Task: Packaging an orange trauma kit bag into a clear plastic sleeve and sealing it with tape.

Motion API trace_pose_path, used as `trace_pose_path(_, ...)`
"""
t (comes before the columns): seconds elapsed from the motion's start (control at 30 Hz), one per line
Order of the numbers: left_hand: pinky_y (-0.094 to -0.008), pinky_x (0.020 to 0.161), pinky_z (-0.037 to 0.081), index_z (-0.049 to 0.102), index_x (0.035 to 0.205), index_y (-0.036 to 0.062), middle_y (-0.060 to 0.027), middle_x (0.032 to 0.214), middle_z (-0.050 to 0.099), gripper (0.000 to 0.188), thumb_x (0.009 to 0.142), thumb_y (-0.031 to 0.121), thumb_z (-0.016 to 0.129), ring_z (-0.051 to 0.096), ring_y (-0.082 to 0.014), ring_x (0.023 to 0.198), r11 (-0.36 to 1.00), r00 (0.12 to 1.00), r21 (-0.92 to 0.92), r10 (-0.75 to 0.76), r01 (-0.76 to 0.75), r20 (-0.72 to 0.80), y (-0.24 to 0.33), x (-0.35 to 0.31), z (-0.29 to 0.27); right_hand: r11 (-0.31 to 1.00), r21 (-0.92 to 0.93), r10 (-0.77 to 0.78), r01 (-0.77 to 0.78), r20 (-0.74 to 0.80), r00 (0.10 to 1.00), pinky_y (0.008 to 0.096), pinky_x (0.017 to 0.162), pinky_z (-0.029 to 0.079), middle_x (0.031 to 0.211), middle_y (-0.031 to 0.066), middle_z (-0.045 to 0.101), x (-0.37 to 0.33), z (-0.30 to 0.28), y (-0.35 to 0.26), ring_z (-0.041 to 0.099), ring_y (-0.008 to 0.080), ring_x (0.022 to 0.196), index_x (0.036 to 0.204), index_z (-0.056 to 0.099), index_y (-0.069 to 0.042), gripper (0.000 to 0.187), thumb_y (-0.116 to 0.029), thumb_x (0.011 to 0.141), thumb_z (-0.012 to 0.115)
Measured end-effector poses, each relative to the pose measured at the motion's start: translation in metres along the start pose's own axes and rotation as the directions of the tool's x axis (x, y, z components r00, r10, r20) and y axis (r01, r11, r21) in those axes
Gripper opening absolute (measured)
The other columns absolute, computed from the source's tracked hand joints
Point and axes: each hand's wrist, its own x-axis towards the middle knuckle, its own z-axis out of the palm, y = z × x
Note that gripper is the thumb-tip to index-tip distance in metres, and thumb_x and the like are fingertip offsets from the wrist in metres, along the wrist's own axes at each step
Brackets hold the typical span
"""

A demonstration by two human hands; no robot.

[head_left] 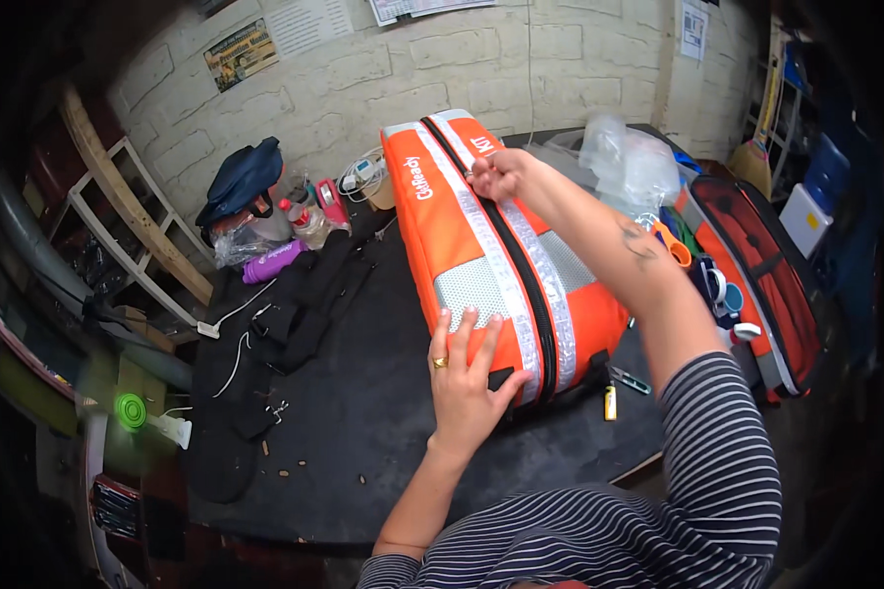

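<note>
A bright orange bag (417,231) with silvery reflective bands stands on the black table in front of me. A black zipper (513,240) runs along the middle of its top, its two edges together. My right hand (498,177) is over the far part of this zipper, fingers closed in a pinch on the small zipper pull, which they mostly hide. On the bag's near left side, across a pale mesh patch (467,292), my left hand (465,378) lies flat with fingers spread, a ring on one of them.
Right of the bag stands an open red-lined case (761,265), with clear plastic bags (634,162) behind. A yellow battery-like piece (611,403) and a green-handled tool (630,380) lie near the bag. At left are black straps (309,304), a purple bottle (275,262) and cables (363,175).
</note>
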Motion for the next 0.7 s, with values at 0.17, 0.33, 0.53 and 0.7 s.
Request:
trace_pose_path(0.17,-0.0448,0.105,0.032,0.055,0.126,0.0069,-0.0178,0.133,0.044,0.067,0.069,0.033,0.079,0.037,-0.0378,0.127,0.964,0.996,-0.262,0.012,-0.035,-0.089,-0.014,-0.01,0.004,0.909,-0.317,-0.231,0.272,0.159,0.96,0.0295,0.046,0.038,0.067,0.0108,0.055,0.014,-0.018,-0.034,0.048,0.0186,0.051,0.092,0.051,0.005,0.064,-0.047,0.098,0.014)
trace_pose_path(0.33,-0.035,0.096,0.041,0.055,0.115,-0.0044,-0.0162,0.117,0.049,0.032,0.085,0.004,0.058,0.05,-0.0266,0.11,0.889,0.862,-0.401,-0.37,0.22,-0.347,-0.037,-0.085,0.004,0.178,-0.6,-0.766,0.78,0.413,0.493,0.0224,0.046,0.039,0.06,-0.0001,0.051,-0.134,-0.065,0.027,0.051,0.0084,0.05,0.09,0.061,0.001,0.039,-0.036,0.094,0.05)
trace_pose_path(0.53,-0.0351,0.084,0.039,0.043,0.1,0.0055,-0.0116,0.101,0.044,0.051,0.065,0.011,0.08,0.046,-0.024,0.094,0.886,0.937,-0.423,-0.293,0.192,-0.189,-0.007,-0.119,0.03,0.148,-0.642,-0.974,0.752,0.037,0.223,0.0238,0.068,0.04,0.078,0.0028,0.049,-0.178,-0.203,0.165,0.049,0.0096,0.071,0.088,0.052,-0.003,0.022,-0.023,0.095,0.046)
trace_pose_path(0.7,-0.0369,0.079,0.043,0.048,0.106,0.0021,-0.0148,0.108,0.037,0.05,0.066,0.001,0.077,0.046,-0.0274,0.094,0.951,0.956,-0.182,-0.273,0.25,-0.108,-0.005,-0.134,0.051,0.464,-0.627,-0.82,0.625,-0.038,0.571,0.0218,0.065,0.037,0.087,-0.0002,0.045,-0.175,-0.244,0.259,0.042,0.0082,0.072,0.102,0.044,-0.004,0.023,-0.017,0.089,0.057)
